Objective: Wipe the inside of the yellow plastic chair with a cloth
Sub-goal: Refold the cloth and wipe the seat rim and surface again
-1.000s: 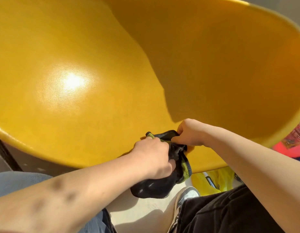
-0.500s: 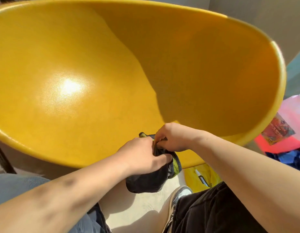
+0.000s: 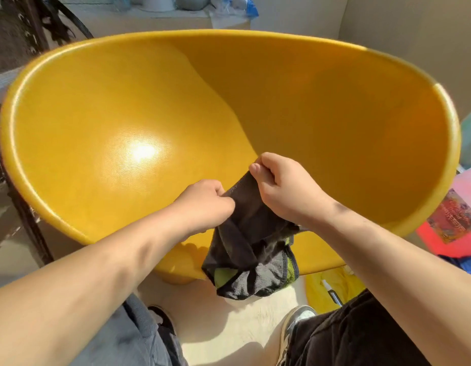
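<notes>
The yellow plastic chair (image 3: 334, 122) is a wide bowl-shaped shell filling most of the view, sunlit on its left half and shaded on the right. A dark cloth (image 3: 245, 247) with green patches hangs over the chair's front rim. My left hand (image 3: 205, 204) grips the cloth's left side. My right hand (image 3: 281, 188) pinches its upper edge between thumb and fingers, just above the seat's front. Both hands are close together over the front rim.
A pink and red box (image 3: 458, 220) lies to the right of the chair, a yellow bag (image 3: 324, 289) under its front rim. A dark metal frame (image 3: 23, 196) stands at the left. A ledge with white and blue items (image 3: 192, 6) runs behind. My knees and shoe (image 3: 295, 320) are below.
The view has pulled back, showing the whole chair rim. My right hand has lifted the cloth's upper edge, and the bunched cloth has opened out and hangs longer.
</notes>
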### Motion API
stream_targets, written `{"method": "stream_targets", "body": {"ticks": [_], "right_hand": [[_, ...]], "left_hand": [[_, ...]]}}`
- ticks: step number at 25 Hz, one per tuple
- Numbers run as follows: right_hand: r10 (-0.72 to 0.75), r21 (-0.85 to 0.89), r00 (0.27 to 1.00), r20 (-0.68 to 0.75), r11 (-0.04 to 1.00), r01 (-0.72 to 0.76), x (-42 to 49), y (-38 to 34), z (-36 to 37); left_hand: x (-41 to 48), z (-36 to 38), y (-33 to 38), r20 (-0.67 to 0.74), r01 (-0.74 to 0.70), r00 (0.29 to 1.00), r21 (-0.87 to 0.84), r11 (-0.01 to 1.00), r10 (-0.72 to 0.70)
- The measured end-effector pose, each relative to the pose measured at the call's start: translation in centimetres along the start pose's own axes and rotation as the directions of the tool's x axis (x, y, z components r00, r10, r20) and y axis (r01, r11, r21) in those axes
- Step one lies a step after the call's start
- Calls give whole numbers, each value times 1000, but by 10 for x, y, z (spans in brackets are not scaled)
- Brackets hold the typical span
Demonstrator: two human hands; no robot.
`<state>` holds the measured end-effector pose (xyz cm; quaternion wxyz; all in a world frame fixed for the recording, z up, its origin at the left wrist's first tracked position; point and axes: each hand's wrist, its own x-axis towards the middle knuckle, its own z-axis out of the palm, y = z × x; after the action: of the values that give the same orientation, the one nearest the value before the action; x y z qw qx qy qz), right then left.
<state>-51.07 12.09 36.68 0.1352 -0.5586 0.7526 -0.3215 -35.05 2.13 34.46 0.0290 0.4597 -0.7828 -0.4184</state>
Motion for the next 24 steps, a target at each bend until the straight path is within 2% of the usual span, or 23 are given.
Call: {"method": "stream_targets", "body": {"ticks": [1, 3, 5, 7, 9, 11, 13, 14, 15, 17, 18, 20, 22, 24], "right_hand": [[7, 5, 1000, -18, 1000, -7, 5, -5, -5], [59, 49, 996, -67, 997, -56, 23, -8, -20], [86, 110, 996, -40, 991, -81, 46, -16, -43], [23, 5, 995, 100, 1000, -24, 68, -25, -70], [-30, -241, 980, 196, 967, 78, 87, -31, -90], [-154, -444, 985, 71, 880, 170, 98, -29, -99], [-315, -521, 946, -74, 821, 233, 95, -25, -96], [-348, -497, 934, -73, 825, 269, 89, -21, -90], [-341, -463, 940, -20, 836, 294, 80, -14, -82], [-246, -435, 946, 211, 843, 316, 57, 4, -59], [-170, -430, 920, 352, 844, 321, 42, 14, -45], [-2, -449, 806, 591, 830, 331, 6, 29, -15], [153, -469, 667, 729, 821, 325, -23, 33, 5], [222, -420, 558, 800, 871, 256, -32, 25, 10]], "left_hand": [[4, -10, 1, -26, -10, 1000, -10, 1000, 10], [16, -33, 15, -191, -78, 979, -14, 997, 74], [30, -58, 37, -369, -156, 913, 74, 985, 173], [41, -79, 54, -476, -232, 809, 280, 932, 344], [45, -99, 62, -487, -275, 680, 524, 806, 548], [43, -121, 63, -447, -238, 595, 696, 677, 668], [39, -134, 57, -480, -181, 573, 716, 674, 664], [35, -133, 50, -481, -188, 598, 693, 696, 641], [32, -126, 39, -448, -225, 640, 669, 709, 625], [22, -96, 6, -281, -325, 746, 636, 699, 603], [16, -79, -13, -148, -372, 810, 619, 692, 567], [-3, -47, -42, 167, -424, 897, 584, 692, 409], [-20, -24, -57, 386, -447, 885, 543, 711, 262], [-25, -21, -60, 457, -452, 864, 517, 727, 212]]}}
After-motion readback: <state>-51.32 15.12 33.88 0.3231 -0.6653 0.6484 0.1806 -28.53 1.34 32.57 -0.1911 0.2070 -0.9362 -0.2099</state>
